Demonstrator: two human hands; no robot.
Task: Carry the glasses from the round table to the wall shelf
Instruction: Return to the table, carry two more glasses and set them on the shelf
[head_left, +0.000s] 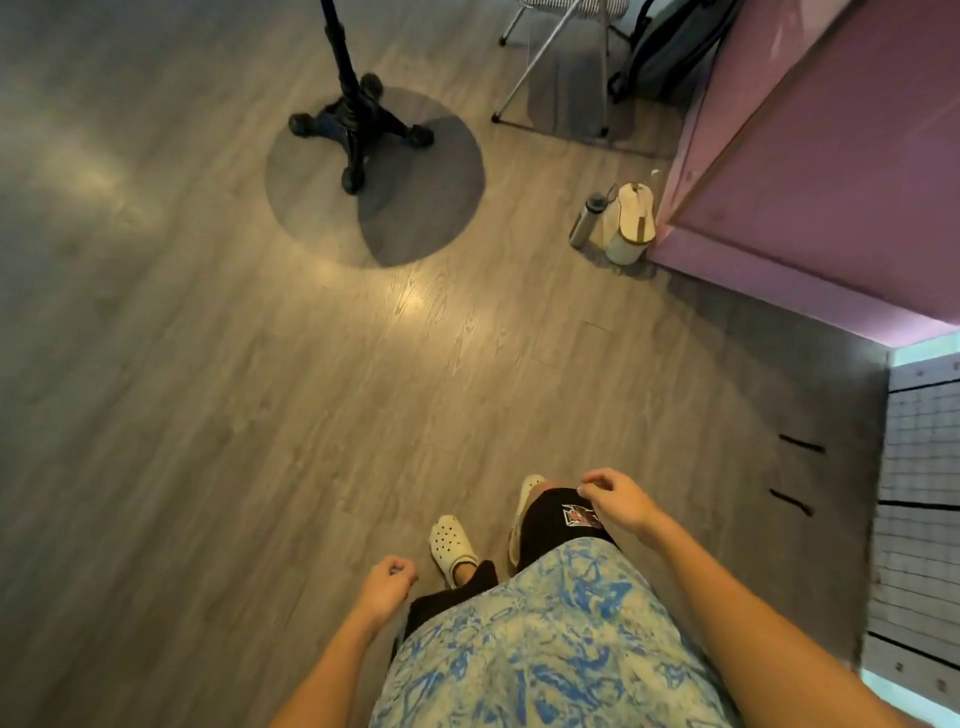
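Note:
No glasses and no wall shelf show in the head view. The round table appears only as its black pedestal base on the wood floor, with a round shadow beneath it; the tabletop is out of frame. My left hand hangs low at the bottom centre, fingers curled loosely, holding nothing. My right hand is further right over my thigh, fingers bent and slightly apart, also holding nothing. My feet in white clogs stand between the hands.
A pink cabinet fills the upper right. A metal bottle and a white container stand on the floor beside it. A metal-legged chair and a dark backpack are behind. A white tiled panel lines the right edge.

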